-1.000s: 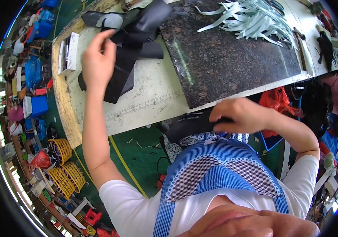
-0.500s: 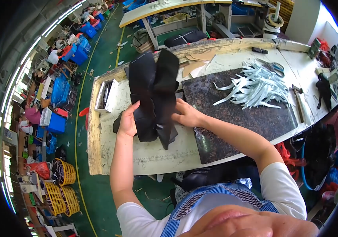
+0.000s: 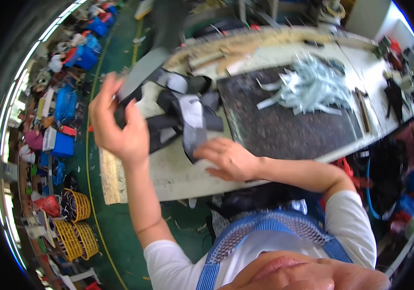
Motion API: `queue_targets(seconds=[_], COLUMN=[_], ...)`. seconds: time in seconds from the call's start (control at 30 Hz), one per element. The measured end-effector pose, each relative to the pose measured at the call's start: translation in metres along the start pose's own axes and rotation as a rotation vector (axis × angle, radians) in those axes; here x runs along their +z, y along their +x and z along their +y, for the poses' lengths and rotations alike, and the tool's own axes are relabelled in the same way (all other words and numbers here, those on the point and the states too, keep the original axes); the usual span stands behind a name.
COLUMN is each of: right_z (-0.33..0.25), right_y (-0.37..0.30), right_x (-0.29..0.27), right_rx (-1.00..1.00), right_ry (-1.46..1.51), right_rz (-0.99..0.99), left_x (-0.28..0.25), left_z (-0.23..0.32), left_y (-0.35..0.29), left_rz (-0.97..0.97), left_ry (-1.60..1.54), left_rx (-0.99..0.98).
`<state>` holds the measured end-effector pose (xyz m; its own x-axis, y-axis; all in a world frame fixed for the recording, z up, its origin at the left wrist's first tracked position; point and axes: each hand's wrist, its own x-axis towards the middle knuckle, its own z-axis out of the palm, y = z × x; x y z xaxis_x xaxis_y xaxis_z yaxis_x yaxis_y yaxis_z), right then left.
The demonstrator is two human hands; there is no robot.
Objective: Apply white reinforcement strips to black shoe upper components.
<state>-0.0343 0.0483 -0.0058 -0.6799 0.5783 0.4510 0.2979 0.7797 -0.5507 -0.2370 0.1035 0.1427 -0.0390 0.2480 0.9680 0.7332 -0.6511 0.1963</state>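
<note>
My left hand (image 3: 120, 123) is raised over the left end of the worktable, closed on one end of a dark sheet piece (image 3: 167, 29). The piece swings up and away from me, smeared by motion, with a grey underside near my fingers. More cut pieces of black sheet material (image 3: 210, 121), some with pale grey faces, lie loosely overlapped on the table. My right hand (image 3: 230, 158) is beside their near edge, fingers stretched out and thumb apart. Its fingertips are at a grey-faced piece (image 3: 193, 123); blur hides whether they touch it.
A dark stone slab (image 3: 284, 130) lies on the worktable (image 3: 168, 181), bearing a heap of pale blue strips (image 3: 313, 89). Right of it is a hammer (image 3: 363, 111). Brown pattern pieces (image 3: 236, 58) lie at the far edge. Yellow baskets (image 3: 74, 205) stand on the left.
The black pieces were bunched upright between both hands; now they lie spread on the table. My left hand has lifted leftward with one piece. My right hand has drawn slightly nearer to me.
</note>
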Motion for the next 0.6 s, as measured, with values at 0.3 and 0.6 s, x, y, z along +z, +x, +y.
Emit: queue_targets(seconds=[0.3,0.6], right_z=[-0.066,0.113], right_y=[-0.08,-0.059], right_x=[-0.103,-0.14], right_rx=[0.089,-0.064], right_ry=[0.344,-0.87], right_rz=[-0.384,0.219], left_x=[0.093,0.059], left_z=[0.129,0.157], left_y=[-0.179,-0.176], left_rz=[-0.783,-1.302], left_ry=[-0.382,-0.423], left_rx=[0.337,0.015])
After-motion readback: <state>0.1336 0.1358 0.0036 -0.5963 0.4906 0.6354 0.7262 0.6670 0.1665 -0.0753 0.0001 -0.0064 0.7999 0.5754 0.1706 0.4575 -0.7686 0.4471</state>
